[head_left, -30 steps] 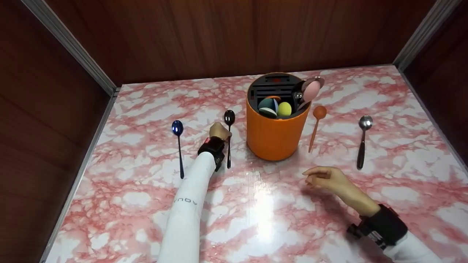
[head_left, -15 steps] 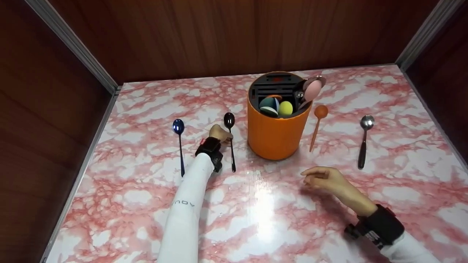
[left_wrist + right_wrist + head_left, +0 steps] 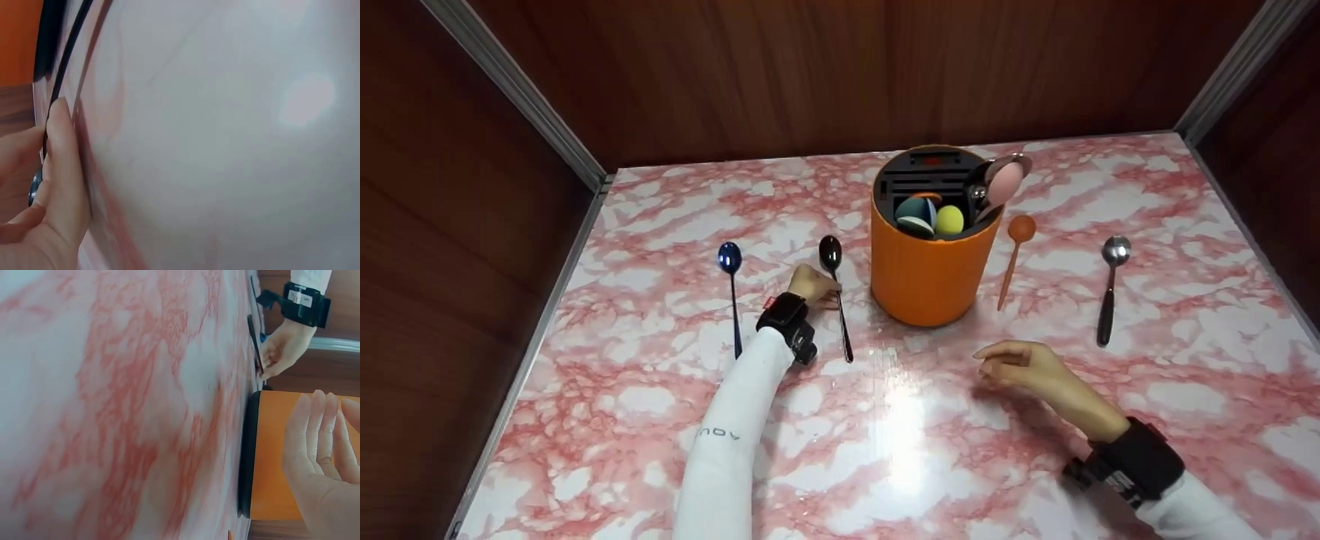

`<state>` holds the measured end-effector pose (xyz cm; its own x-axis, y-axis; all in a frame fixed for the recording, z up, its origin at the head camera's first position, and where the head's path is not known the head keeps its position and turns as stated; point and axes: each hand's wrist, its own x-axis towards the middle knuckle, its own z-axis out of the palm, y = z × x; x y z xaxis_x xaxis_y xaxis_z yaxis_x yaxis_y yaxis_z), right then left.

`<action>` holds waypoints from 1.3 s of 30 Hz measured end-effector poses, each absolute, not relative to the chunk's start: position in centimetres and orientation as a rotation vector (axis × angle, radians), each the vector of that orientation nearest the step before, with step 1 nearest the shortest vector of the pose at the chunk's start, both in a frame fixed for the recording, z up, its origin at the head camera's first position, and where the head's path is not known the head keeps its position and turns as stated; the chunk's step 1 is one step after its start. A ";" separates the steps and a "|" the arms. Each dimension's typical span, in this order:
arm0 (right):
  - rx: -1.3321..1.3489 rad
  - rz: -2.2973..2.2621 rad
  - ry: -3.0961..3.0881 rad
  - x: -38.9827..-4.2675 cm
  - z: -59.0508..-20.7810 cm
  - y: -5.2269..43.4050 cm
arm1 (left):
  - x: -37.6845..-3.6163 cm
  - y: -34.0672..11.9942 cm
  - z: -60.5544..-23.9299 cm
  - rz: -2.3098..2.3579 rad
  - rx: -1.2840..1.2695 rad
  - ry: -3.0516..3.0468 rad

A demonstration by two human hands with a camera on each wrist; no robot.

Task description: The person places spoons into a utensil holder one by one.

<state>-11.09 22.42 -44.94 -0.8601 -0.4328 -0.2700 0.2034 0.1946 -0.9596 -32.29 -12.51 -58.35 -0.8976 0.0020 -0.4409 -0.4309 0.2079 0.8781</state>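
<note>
The left hand (image 3: 811,283) pinches the slender handle of a glossy black spoon (image 3: 830,253) with an oval bowl. The right hand (image 3: 1026,365) is relaxed, fingers loosely bent.

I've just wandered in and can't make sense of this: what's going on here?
A person's left hand pinches the handle of a black spoon, beside an orange holder with several utensils in its top. The right hand is held over the table, holding nothing. A blue spoon, an orange spoon and a metal spoon with a dark handle lie on the table.
</note>
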 end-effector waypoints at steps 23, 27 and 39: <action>-0.238 -1.762 1.900 -11.2 -45.3 21.3 | -29.7 -10.8 -63.7 2.103 -0.224 1.952; -0.255 -1.781 1.891 -11.2 -45.4 21.2 | -26.6 -9.7 -59.9 2.129 -0.250 1.899; -0.262 -1.764 1.898 -11.3 -45.7 20.5 | -17.8 -6.2 -45.9 2.129 -0.403 1.775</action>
<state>-11.34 20.54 -45.68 -0.8402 -0.4830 -0.2465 0.2107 0.1282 -0.9691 -17.78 -6.15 -45.90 -0.9023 0.0766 -0.4242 -0.4311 -0.1627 0.8875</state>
